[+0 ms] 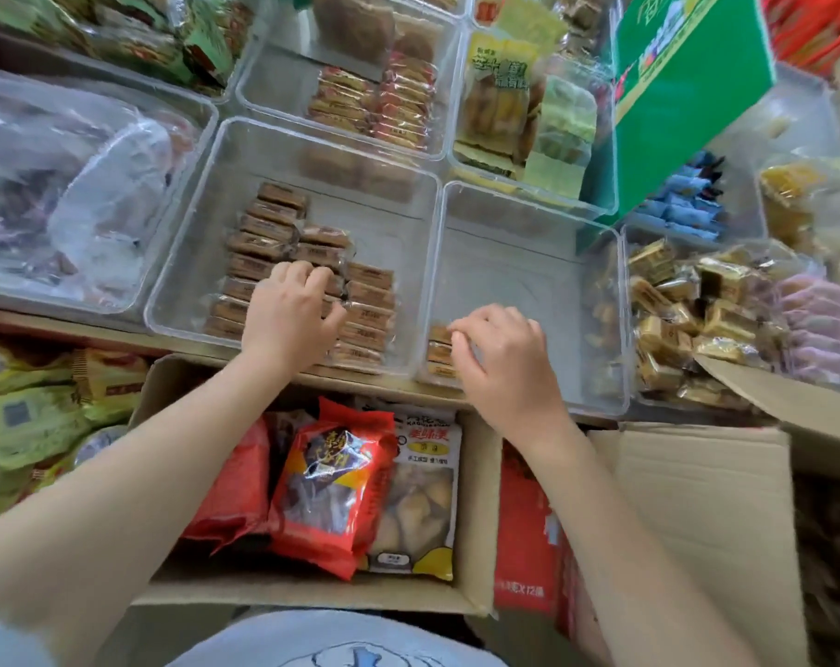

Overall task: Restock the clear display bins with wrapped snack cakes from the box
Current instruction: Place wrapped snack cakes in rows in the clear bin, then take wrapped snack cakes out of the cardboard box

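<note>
While both hands work in the bins, the open brown cardboard box [307, 594] sits nearest, holding a red foil snack bag [331, 488] and other bagged goods. Just beyond the box, right hand [500, 358] curls its fingers over a short stack of brown wrapped snack cakes [438, 351] at the near-left corner of the mostly bare clear plastic bin [528, 262]; looks like a pinch on the top cake, not certain. Left of that bin, left hand [290, 312] curls down onto the neat rows of wrapped cakes [273, 243] in the half-filled clear bin [312, 151], gripping or pressing them — can't tell which. Beyond the box, further bins hold orange-wrapped cakes [375, 103].

Risk: left hand drags on the wrappers and skews the rows. Right-hand stack has no neighbours; may topple on release.
</note>
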`<state>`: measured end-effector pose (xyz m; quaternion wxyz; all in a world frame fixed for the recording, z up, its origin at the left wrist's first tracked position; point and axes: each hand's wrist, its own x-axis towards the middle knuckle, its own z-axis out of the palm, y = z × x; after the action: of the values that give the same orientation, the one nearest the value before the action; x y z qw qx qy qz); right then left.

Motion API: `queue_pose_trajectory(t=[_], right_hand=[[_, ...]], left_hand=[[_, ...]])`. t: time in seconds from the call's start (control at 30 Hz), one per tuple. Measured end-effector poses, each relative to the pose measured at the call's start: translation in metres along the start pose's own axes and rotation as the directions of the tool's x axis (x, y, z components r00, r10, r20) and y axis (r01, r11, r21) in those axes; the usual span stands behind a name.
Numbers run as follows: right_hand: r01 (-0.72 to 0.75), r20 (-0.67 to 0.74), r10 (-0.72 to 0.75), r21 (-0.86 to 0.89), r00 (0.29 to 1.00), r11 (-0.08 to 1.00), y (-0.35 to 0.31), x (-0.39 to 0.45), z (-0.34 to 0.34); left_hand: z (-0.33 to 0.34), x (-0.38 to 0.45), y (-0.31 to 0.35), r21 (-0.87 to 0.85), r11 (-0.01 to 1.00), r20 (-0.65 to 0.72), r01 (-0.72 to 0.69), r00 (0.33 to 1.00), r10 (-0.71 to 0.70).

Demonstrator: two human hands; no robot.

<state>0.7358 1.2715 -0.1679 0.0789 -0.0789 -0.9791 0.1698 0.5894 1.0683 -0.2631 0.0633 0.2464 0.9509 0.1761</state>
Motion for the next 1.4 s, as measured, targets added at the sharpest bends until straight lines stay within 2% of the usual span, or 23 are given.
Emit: queue_pose_trajectory(t=[0.1, 0.2, 0.3, 0.37, 0.47, 0.57, 0.7, 0.8, 0.87, 0.93, 1.03, 1.07, 1.13, 1.2, 1.27, 1.33, 1.4], right_hand=[[-0.073, -0.143, 0.072, -0.003, 0.987, 0.997, 0.038, -0.050, -0.055], [-0.207, -0.256, 0.211, 0.044, 0.943, 0.977, 0.084, -0.100, -0.105], [-0.366, -0.333, 0.372, 0.082, 0.866, 0.927, 0.132, -0.150, -0.146], [-0.475, -0.308, 0.490, 0.126, 0.816, 0.871, 0.162, -0.181, -0.166], [-0.626, -0.194, 0.637, 0.119, 0.746, 0.770, 0.202, -0.222, -0.183], [-0.678, -0.049, 0.679, 0.041, 0.733, 0.734, 0.238, -0.250, -0.183], [-0.664, 0.172, 0.661, -0.048, 0.730, 0.746, 0.275, -0.261, -0.173], [-0.634, 0.302, 0.627, -0.087, 0.718, 0.768, 0.299, -0.250, -0.152], [-0.590, 0.428, 0.596, -0.164, 0.679, 0.790, 0.311, -0.239, -0.132], [-0.522, 0.563, 0.562, -0.253, 0.606, 0.815, 0.320, -0.233, -0.110], [-0.318, 0.675, 0.496, -0.381, 0.546, 0.868, 0.328, -0.242, -0.077], [-0.253, 0.688, 0.489, -0.422, 0.536, 0.871, 0.330, -0.247, -0.068], [-0.173, 0.685, 0.465, -0.453, 0.561, 0.875, 0.338, -0.252, -0.057], [-0.263, 0.667, 0.452, -0.371, 0.592, 0.891, 0.344, -0.249, -0.062], [-0.522, 0.653, 0.491, -0.167, 0.577, 0.836, 0.345, -0.241, -0.087], [-0.743, 0.678, 0.476, 0.158, 0.561, 0.651, 0.336, -0.232, -0.124], [-0.792, 0.698, 0.377, 0.513, 0.609, 0.331, 0.321, -0.230, -0.156]], left_hand=[[0.006, -0.010, 0.055, -0.086, 0.996, -0.022, -0.026, 0.999, 0.024], [0.019, -0.035, 0.156, -0.247, 0.942, -0.089, -0.227, 0.973, 0.212], [0.027, -0.074, 0.261, -0.398, 0.824, -0.115, -0.403, 0.913, 0.391], [0.032, -0.101, 0.316, -0.482, 0.750, -0.063, -0.453, 0.872, 0.485], [0.044, -0.128, 0.374, -0.556, 0.684, -0.006, -0.473, 0.824, 0.566], [0.054, -0.140, 0.409, -0.606, 0.708, 0.099, -0.363, 0.849, 0.520], [0.057, -0.151, 0.422, -0.724, 0.672, 0.197, -0.156, 0.887, 0.417], [0.058, -0.154, 0.423, -0.764, 0.634, 0.178, -0.119, 0.906, 0.384], [0.058, -0.156, 0.425, -0.772, 0.627, 0.167, -0.108, 0.917, 0.363], [0.058, -0.157, 0.426, -0.774, 0.625, 0.163, -0.102, 0.922, 0.351], [0.058, -0.157, 0.425, -0.767, 0.634, 0.157, -0.101, 0.928, 0.339], [0.059, -0.157, 0.424, -0.764, 0.637, 0.157, -0.101, 0.929, 0.335], [0.059, -0.158, 0.425, -0.762, 0.641, 0.161, -0.095, 0.931, 0.329], [0.059, -0.158, 0.426, -0.760, 0.643, 0.167, -0.089, 0.931, 0.326], [0.059, -0.158, 0.427, -0.765, 0.639, 0.168, -0.085, 0.931, 0.325], [0.059, -0.158, 0.427, -0.770, 0.633, 0.171, -0.082, 0.929, 0.327], [0.057, -0.157, 0.428, -0.763, 0.641, 0.185, -0.085, 0.921, 0.342]])
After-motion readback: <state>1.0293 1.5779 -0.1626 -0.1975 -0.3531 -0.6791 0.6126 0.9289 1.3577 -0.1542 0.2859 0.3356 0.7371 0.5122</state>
